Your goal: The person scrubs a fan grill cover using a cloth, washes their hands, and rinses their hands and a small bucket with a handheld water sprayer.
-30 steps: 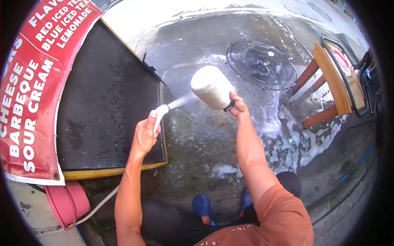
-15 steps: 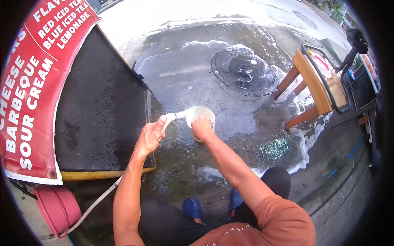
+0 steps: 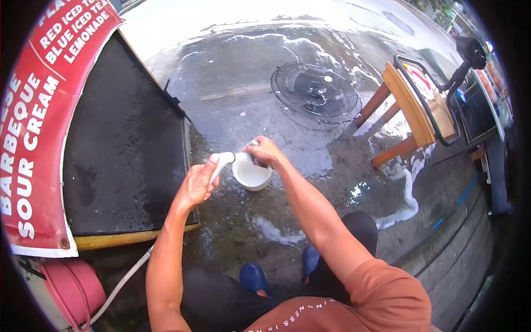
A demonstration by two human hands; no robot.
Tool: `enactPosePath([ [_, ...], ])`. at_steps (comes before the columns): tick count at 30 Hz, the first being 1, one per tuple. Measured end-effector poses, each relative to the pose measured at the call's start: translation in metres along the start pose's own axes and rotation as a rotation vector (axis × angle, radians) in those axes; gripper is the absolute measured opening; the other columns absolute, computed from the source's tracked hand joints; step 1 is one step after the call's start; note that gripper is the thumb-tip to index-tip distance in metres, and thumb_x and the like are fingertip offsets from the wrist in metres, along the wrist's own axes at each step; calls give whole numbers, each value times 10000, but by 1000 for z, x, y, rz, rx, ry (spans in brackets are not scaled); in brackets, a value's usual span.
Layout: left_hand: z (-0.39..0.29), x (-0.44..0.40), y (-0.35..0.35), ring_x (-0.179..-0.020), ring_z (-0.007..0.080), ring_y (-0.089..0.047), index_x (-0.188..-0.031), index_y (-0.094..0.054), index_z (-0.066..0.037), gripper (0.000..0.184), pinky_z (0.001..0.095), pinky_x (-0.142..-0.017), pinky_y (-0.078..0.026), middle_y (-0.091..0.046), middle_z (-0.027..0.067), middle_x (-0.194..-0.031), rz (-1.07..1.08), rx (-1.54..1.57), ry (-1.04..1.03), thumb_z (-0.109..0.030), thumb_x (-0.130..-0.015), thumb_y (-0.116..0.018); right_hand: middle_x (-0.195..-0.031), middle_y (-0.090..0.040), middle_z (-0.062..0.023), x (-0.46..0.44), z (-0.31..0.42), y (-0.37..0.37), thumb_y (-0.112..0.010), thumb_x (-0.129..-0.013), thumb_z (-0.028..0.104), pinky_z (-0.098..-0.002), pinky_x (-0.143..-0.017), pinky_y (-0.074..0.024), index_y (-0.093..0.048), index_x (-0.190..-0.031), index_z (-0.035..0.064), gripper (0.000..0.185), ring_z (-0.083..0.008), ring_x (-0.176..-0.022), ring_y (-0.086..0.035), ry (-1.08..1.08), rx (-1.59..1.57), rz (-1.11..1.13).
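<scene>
My left hand [image 3: 197,182] is closed around the white spout end of a hose [image 3: 223,160], pointed right. Water from it reaches the fingers of my right hand [image 3: 264,153]. That hand is curled at the far right rim of a round white tub [image 3: 251,175], whose opening faces up toward me. A dark patch shows under my right fingers; I cannot tell whether it is a held thing or shadow. Whether the tub rests on the ground or is held up is also unclear.
A wire fan guard [image 3: 316,94] lies on the wet, sudsy concrete ahead. At right stands a wooden stool [image 3: 409,105]. To my left are a dark panel [image 3: 124,149], a red menu banner [image 3: 41,149] and a pink bucket [image 3: 74,290]. Blue shoes [image 3: 254,276] are below.
My right hand has come up out of the tub to its far rim, beside the spout. More of the tub's inside now shows. The left hand still holds the hose. The view has shifted slightly.
</scene>
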State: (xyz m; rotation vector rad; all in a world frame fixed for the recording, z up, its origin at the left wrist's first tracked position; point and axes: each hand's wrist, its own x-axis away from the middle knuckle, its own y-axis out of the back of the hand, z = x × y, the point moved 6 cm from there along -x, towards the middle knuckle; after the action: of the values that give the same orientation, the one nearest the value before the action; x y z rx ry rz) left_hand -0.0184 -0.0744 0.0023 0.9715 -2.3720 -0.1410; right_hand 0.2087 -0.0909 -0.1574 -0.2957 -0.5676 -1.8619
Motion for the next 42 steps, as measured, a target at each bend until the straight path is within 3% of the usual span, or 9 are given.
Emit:
enactPosePath([
  [8,-5,9,1,-402,71,-403,-689,-546,-52,797,239,-372,-288,-433,-17,-541,33,8,-2,-801,-916,-393,-854,-622,-61,-40,-48,-76,-678,-906,257,-339,-491,-494,-627,-1004,96,195,-182,-623,-595,-268,-1208,61],
  [12,-6,12,-2,-401,69,-405,-685,-547,-49,797,236,-371,-288,-443,-13,-542,51,-13,-9,-796,-918,-393,-812,-592,-21,-52,-59,-78,-673,-902,252,-361,-582,-479,-626,-893,132,129,-178,-689,-572,-201,-1269,35],
  [18,9,4,-8,-397,66,-403,-674,-544,-51,792,237,-371,-286,-444,-13,-536,65,-38,40,-786,-925,-392,-793,-616,-38,-69,-83,-62,-729,-779,149,-400,-628,-480,-675,-888,81,139,-223,-704,-584,-40,-850,-31],
  [19,11,4,-8,-400,74,-401,-673,-539,-50,786,247,-378,-296,-442,-11,-538,67,-48,48,-781,-927,-400,-882,-705,-122,-36,-69,-41,-725,-750,138,-435,-681,-518,-705,-1000,48,266,-289,-811,-669,-262,-399,-125],
  [22,9,3,-6,-407,89,-402,-673,-529,-50,773,266,-395,-319,-438,-7,-543,54,-67,59,-769,-932,-415,-969,-737,-171,-47,-80,-46,-696,-712,95,-426,-762,-564,-728,-1053,77,342,-304,-907,-717,123,342,-279],
  [28,16,-4,-5,-425,91,-422,-676,-540,-56,789,259,-405,-334,-456,-5,-555,42,-90,57,-799,-912,-416,-1054,-717,-225,-17,-70,-33,-703,-727,66,-461,-860,-558,-729,-1095,77,369,-370,-1023,-700,149,532,-325],
  [32,20,-6,-7,-403,82,-402,-667,-540,-52,794,250,-379,-298,-441,-9,-542,27,-82,56,-794,-915,-409,-979,-713,-227,-37,-100,-40,-699,-763,34,-446,-816,-550,-695,-957,37,193,-381,-944,-699,189,365,-273],
  [37,19,-5,-5,-413,80,-408,-672,-540,-58,796,247,-382,-306,-444,-9,-549,19,-89,62,-806,-910,-404,-708,-657,-40,-40,-103,-38,-629,-771,0,-284,-525,-476,-711,-862,38,129,-111,-565,-581,54,-484,13],
  [42,22,-9,-5,-441,85,-431,-671,-545,-63,808,252,-405,-329,-454,-7,-557,15,-112,74,-828,-891,-407,-706,-657,-31,-34,-82,-33,-669,-795,22,-287,-525,-475,-714,-849,36,71,-106,-579,-586,155,-408,90],
])
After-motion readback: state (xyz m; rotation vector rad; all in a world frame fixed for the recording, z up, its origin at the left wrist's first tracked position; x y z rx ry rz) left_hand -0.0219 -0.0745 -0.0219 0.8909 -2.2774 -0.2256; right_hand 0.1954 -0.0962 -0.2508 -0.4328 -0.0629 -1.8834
